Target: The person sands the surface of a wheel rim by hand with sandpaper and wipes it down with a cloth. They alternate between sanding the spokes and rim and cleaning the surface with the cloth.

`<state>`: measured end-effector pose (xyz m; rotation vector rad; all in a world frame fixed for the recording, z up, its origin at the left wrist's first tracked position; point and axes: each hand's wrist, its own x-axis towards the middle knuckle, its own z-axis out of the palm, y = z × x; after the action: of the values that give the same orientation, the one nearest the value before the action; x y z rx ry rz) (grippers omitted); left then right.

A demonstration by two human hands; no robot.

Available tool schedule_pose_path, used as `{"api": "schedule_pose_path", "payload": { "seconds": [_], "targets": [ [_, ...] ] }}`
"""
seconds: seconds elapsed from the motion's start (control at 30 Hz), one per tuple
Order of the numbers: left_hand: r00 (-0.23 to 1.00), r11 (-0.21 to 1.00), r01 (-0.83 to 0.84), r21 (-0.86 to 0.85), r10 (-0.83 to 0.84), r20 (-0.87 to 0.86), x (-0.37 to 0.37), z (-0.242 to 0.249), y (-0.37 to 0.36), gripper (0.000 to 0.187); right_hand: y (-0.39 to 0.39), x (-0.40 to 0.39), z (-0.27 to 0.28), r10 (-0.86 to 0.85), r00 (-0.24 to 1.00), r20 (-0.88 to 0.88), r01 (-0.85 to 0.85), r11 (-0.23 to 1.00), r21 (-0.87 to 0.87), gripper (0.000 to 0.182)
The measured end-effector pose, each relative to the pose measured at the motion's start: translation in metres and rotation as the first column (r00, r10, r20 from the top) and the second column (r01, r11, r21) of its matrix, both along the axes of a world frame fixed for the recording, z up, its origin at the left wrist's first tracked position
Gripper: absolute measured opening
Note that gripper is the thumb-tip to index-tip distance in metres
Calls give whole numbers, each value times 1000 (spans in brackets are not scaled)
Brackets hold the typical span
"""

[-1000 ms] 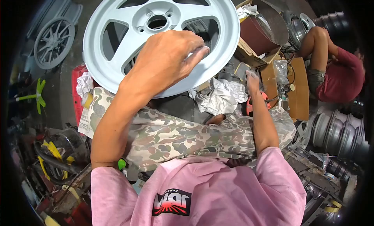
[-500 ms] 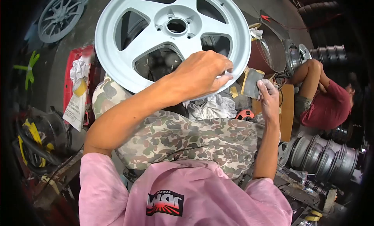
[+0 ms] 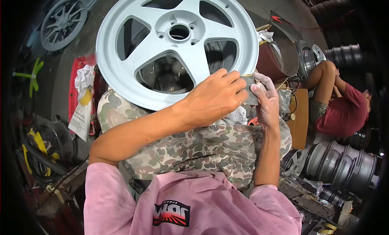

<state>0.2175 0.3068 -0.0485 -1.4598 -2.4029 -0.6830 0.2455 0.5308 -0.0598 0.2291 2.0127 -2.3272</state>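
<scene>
A folded piece of grey sandpaper with a tan edge is between my two hands, in front of the wheel's lower right rim. My right hand, its fingertips dusted white, pinches it with the thumb across its face. My left hand reaches across with curled fingers closed at the sheet's left edge; its fingertips are partly hidden. Just beyond the hands, a pale grey-white five-spoke car wheel rim rests tilted above my camouflage-clad lap.
A red tray with white cloth and a tape roll stands left. A brown drum and cardboard are at right. Another person sits farther right, near stacked wheel rims. Another rim lies far left.
My right hand has moved left with the sandpaper, and my left hand has moved down from the wheel to meet it. The wheel appears slightly farther left in view.
</scene>
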Motion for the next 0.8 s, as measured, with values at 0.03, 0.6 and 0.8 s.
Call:
{"api": "schedule_pose_path", "payload": {
  "seconds": [0.03, 0.6, 0.8],
  "targets": [
    [999, 995, -32, 94, 30, 21, -1, -3, 1, 26, 1, 0, 0, -4, 1000, 0, 4, 1000, -2, 36],
    [515, 873, -353, 337, -120, 849, -11, -3, 2, 20, -1, 5, -2, 13, 998, -64, -21, 993, -117, 33],
    [460, 928, -312, 205, -42, 887, -14, 6, 0, 24, -3, 6, 4, -87, 993, -83, 67, 972, -226, 34]
  ]
}}
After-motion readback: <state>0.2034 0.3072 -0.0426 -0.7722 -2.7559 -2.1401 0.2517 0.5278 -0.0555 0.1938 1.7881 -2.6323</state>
